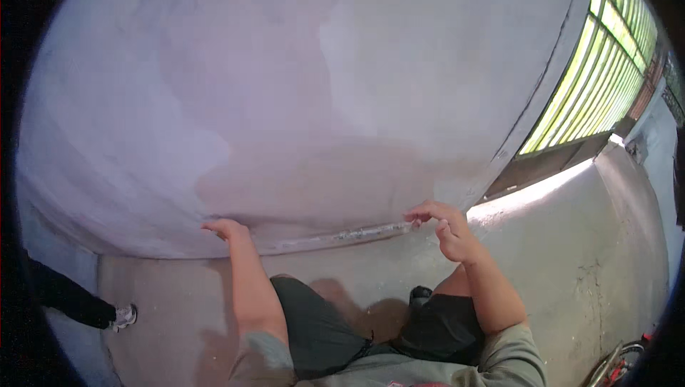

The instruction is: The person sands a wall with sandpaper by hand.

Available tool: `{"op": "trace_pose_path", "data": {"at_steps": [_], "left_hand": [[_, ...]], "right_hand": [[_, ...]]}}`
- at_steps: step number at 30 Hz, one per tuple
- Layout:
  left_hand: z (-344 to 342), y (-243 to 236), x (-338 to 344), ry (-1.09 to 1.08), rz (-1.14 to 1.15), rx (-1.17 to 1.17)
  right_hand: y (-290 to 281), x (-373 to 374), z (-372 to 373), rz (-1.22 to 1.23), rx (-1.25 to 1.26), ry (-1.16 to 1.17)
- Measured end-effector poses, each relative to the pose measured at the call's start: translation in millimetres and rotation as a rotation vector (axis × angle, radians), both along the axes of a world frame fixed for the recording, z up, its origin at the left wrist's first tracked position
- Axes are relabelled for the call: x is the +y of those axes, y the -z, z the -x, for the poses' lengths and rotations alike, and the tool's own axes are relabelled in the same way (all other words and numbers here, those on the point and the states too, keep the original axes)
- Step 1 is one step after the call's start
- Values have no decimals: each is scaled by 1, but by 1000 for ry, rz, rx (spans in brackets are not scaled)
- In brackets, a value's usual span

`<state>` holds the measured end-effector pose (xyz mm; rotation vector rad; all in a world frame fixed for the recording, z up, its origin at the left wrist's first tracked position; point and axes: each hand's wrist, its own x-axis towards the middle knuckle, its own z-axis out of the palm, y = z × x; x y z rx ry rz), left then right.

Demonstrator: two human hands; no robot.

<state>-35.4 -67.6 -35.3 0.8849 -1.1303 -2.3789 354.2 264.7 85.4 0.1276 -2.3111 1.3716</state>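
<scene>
In front of me rises a pale grey wall (442, 51) with darker, damp-looking patches across its middle and lower part. My left hand (227, 228) is near the foot of the wall, its fingers stretched out to the left; I see nothing in it. My right hand (448, 230) is raised farther right, wrist bent, fingers pointing left and somewhat curved, with the thumb apart. It holds nothing that I can see. Whether either hand touches the wall I cannot tell. Between the hands, a whitish, worn strip (371, 233) runs along the wall's base.
A barred metal gate (589, 80) lets in light at the right. Another person's dark-trousered leg (71, 290) and shoe (124, 317) show at the left. Part of a bicycle (619, 364) stands at the lower right on the concrete floor (556, 273).
</scene>
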Motion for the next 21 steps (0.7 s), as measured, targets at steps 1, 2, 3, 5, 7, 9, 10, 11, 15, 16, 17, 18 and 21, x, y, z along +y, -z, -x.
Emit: {"op": "trace_pose_path", "data": {"at_steps": [1,2,3,5,7,9,10,11,15,16,17,18,21], "left_hand": [[0,-1,0,8,33,14],[-1,-2,2,13,134,79],[-3,-6,7,13,321,191],[-11,-18,20,-29,717,420],[-25,-30,36,-68,1142,743],[-40,-41,46,-55,1288,845],[-44,-45,49,4,1413,900],[-45,-48,50,-30,1385,871],[-32,-41,33,48,593,343],[-26,-36,22,142,213,180],[-20,-27,20,158,266,226],[-17,-18,16,104,68,97],[-5,-7,8,58,-91,44]], "right_hand": [[-1,1,0,-14,21,0],[-2,0,1,13,23,-4],[-2,0,1,45,19,-10],[-2,-1,3,17,3,-7],[-2,-3,4,0,-21,-5],[-2,-6,4,19,-23,-18],[-1,-6,4,26,-35,-23],[-1,-7,4,11,-43,-28],[0,-8,2,-4,-54,-40],[0,-8,1,-3,-50,-36],[0,-8,0,6,-52,-33],[1,-7,0,10,-34,-30],[1,-6,-1,19,-60,5]]}}
